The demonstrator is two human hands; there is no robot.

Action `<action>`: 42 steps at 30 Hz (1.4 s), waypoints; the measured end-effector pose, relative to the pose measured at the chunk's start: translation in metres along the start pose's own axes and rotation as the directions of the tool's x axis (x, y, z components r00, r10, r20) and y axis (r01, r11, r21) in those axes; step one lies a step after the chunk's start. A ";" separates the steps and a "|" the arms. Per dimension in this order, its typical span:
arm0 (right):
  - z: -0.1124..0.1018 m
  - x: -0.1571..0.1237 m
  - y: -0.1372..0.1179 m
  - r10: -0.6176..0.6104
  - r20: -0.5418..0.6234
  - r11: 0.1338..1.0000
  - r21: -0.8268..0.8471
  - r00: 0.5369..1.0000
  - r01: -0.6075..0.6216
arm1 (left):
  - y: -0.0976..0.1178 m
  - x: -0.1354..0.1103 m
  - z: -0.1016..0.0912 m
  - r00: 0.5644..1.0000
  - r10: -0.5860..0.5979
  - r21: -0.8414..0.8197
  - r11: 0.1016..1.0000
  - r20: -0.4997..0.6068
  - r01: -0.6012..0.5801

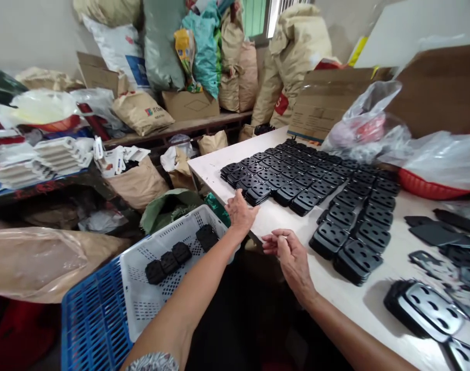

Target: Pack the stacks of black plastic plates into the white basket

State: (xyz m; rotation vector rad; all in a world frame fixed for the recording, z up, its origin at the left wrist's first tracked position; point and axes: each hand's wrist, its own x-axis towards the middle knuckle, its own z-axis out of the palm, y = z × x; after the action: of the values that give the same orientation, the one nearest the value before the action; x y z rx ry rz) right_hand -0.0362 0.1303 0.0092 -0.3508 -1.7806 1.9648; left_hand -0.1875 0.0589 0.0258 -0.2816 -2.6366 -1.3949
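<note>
Rows of stacked black perforated plastic plates [316,180] cover the white table [281,221]. My left hand [240,211] reaches over the table's near corner, fingers spread and flat, just short of the nearest stack [258,193]. It holds nothing. My right hand [287,252] rests at the table edge with its fingers curled loosely inward; nothing is visible in it. A white perforated basket [157,252] sits below to the left with several black plates [169,262] inside.
A blue crate [91,314] holds the white basket. Sacks, cardboard boxes and bags pile up at the back. A red basket with plastic bags [428,188] stands at the table's right. More black parts [432,309] lie near the right front edge.
</note>
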 end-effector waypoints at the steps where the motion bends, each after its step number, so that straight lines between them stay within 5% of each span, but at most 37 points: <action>1: 0.001 0.001 0.000 0.020 -0.008 0.999 0.027 1.000 -0.019 | 0.000 0.000 0.002 1.000 0.007 0.033 0.999 -0.010 -0.007; 11: 0.003 0.005 0.002 0.064 -0.002 0.995 0.076 0.998 -0.063 | -0.001 0.005 0.016 0.993 0.096 0.301 0.951 -0.071 -0.070; 42: 0.006 0.004 -0.004 0.038 -0.009 0.999 0.019 0.999 -0.038 | -0.005 0.004 0.022 0.982 0.187 0.413 0.897 -0.029 -0.159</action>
State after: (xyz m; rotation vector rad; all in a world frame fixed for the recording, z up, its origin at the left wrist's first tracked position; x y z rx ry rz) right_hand -0.0425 0.1271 0.0142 -0.3901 -1.7609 2.0013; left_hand -0.1938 0.0750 0.0105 -0.3946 -2.6849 -0.7576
